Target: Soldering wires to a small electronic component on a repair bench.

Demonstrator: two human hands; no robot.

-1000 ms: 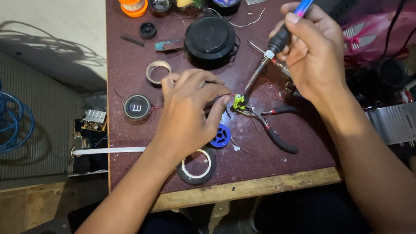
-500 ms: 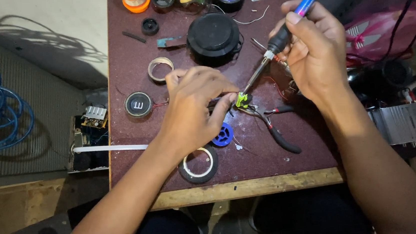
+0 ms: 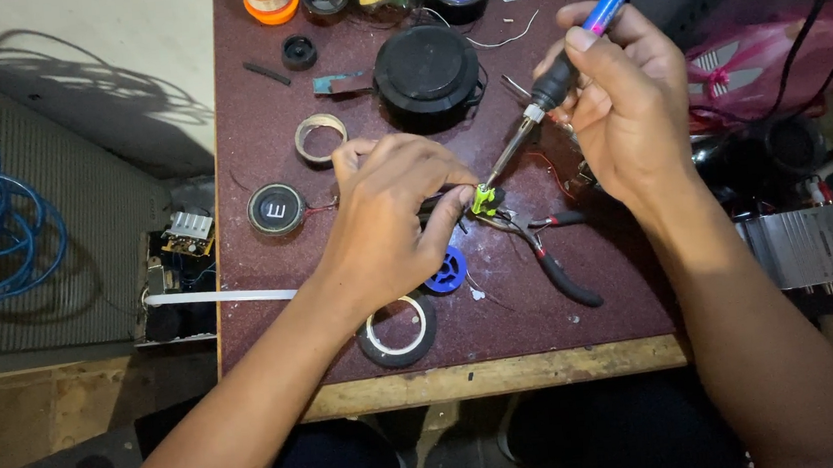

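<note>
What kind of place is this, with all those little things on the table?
Probably a small electronics repair bench. The right hand holds a blue-handled soldering iron to a tiny green part in the left hand, and black-handled pliers lie on the dark red worktable.

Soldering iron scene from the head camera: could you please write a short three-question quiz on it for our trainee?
1. True or false: the right hand holds the soldering iron.
2. Where does the iron's tip rest: (a) black round speaker, (b) small green part, (c) pliers?
3. Which hand pinches the green part?

Key: 1 true; 2 b; 3 the left hand.
</note>
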